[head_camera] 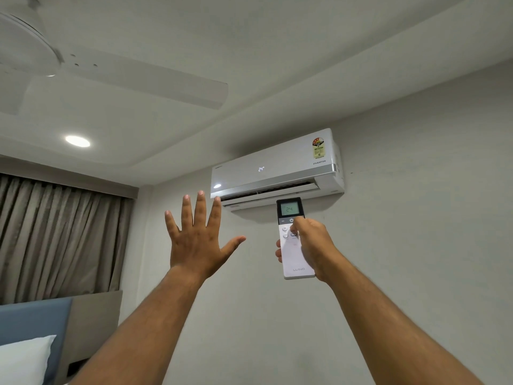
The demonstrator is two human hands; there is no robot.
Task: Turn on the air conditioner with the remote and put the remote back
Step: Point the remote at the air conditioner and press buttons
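Note:
A white wall-mounted air conditioner [277,168] hangs high on the wall, its front panel showing 24 and its lower flap tilted open. My right hand [313,245] holds a white remote [293,251] upright just below the unit, the thumb resting by the power button under the remote's lit screen, which reads 24. My left hand [194,234] is raised to the left of the remote, palm away from me, fingers spread, holding nothing and touching nothing.
A white ceiling fan [83,70] hangs overhead at the upper left, and a round ceiling light [77,141] glows. Brown curtains [55,237] cover the left wall. A blue headboard [36,323] and a white pillow [25,359] sit at the lower left.

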